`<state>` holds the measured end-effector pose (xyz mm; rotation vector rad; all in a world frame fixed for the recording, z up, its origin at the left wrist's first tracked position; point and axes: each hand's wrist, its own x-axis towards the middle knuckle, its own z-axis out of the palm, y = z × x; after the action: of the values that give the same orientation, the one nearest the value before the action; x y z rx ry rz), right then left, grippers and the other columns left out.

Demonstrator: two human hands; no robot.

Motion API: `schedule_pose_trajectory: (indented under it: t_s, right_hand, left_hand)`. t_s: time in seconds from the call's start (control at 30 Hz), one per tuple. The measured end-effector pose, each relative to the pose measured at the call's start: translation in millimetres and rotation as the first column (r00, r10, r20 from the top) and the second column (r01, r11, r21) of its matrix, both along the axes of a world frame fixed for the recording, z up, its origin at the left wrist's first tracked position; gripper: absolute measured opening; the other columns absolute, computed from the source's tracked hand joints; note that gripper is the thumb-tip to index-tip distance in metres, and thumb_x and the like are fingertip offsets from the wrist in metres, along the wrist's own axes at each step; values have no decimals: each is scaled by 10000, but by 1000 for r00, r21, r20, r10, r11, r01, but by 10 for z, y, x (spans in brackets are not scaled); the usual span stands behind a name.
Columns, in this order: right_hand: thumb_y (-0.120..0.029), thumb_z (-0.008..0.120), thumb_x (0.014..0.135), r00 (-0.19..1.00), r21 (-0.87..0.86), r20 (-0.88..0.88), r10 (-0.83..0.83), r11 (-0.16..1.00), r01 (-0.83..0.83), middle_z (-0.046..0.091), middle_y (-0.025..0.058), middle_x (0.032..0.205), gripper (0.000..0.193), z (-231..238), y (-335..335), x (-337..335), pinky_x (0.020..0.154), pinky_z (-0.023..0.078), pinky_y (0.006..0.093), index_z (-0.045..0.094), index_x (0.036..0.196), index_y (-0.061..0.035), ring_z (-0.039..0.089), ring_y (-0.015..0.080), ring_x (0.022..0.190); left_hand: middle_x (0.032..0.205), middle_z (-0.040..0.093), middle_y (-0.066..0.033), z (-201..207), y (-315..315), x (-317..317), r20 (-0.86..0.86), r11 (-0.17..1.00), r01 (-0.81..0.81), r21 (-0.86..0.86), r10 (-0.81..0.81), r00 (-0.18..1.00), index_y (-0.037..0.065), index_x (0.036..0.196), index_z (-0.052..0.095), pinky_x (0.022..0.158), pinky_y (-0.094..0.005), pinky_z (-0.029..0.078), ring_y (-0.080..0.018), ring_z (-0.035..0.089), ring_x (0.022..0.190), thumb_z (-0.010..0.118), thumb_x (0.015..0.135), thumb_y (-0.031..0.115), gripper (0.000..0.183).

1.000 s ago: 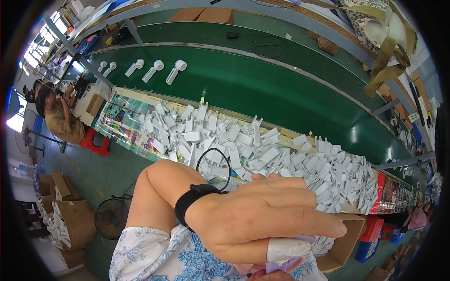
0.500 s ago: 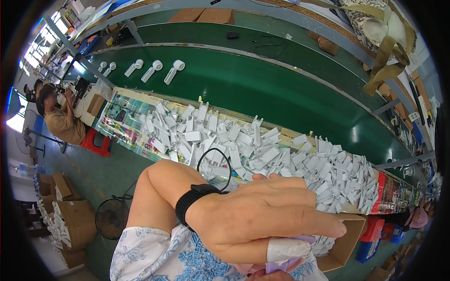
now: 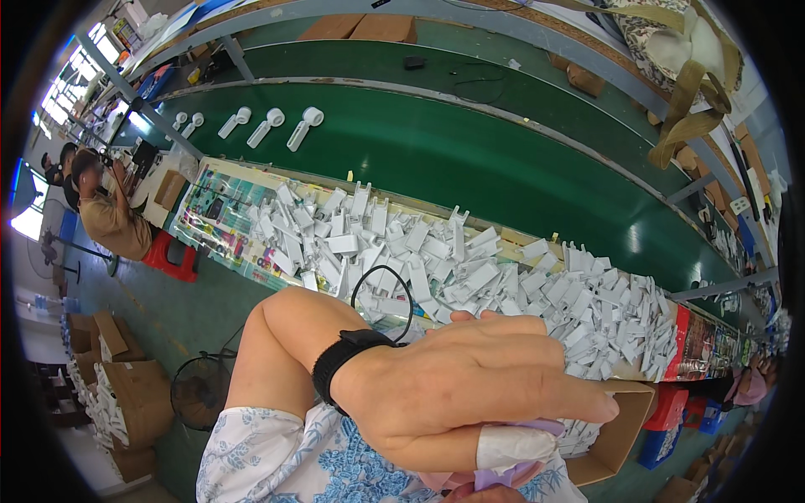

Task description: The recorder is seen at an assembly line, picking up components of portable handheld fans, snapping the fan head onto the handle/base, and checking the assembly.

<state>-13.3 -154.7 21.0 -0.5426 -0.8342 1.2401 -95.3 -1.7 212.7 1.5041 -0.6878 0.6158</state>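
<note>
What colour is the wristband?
The wristband is black; it shows best in the head view.

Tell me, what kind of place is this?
Probably a factory: a long, flat green conveyor-like surface bears white round-headed plastic parts, and a big heap of white plastic pieces lies beside it.

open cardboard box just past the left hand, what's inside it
White plastic parts show inside the cardboard box. The left hand covers part of the opening, and whatever lies beneath the top parts cannot be seen.
</note>
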Motion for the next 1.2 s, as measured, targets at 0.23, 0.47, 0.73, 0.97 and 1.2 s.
schedule_pose_trajectory:
  t_s: [0.23,0.47,0.73,0.97,1.2]
  right_hand:
    - [-134,765,645,991,-84,-17,-131,988,129,344,145,1308,873,66,-10,-102,961,326,413,223,1329,-120,392,274,1158]
    - [-162,635,745,885,-124,-135,-446,893,432,557,188,1096,501,167,242,-368,749,480,453,443,1189,-33,575,335,879]
    - [-208,712,690,953,-168,-250,-172,977,132,453,146,1215,731,114,288,-277,871,414,431,305,1284,-83,494,289,1036]
    - [-248,779,642,950,-135,-289,-122,987,85,362,109,1319,946,180,177,25,979,357,411,184,1368,-127,422,249,1174]
    - [-360,763,641,881,-177,-446,-156,981,84,366,71,1325,983,88,41,73,942,428,359,163,1386,-132,439,213,1175]
  left_hand:
    - [765,552,-113,11,18,-16,-58,999,28,30,-27,998,-115,1041,562,700,-375,386,-251,481,673,468,865,169,347]
    - [835,584,-138,-30,100,-15,-156,999,30,27,-26,987,-112,1106,521,707,-360,396,-266,512,714,467,872,192,387]
    - [1036,548,-146,-122,161,21,-303,965,136,-224,-201,931,-29,1248,379,810,-366,391,-299,523,924,646,765,357,674]
    - [1108,538,-126,-231,218,136,5,867,-243,435,267,964,0,1134,509,884,-428,386,-315,519,1012,731,678,334,607]
    - [1139,517,-132,-217,73,263,151,669,-384,637,380,912,134,1029,617,868,-468,410,-390,464,1063,751,636,255,433]
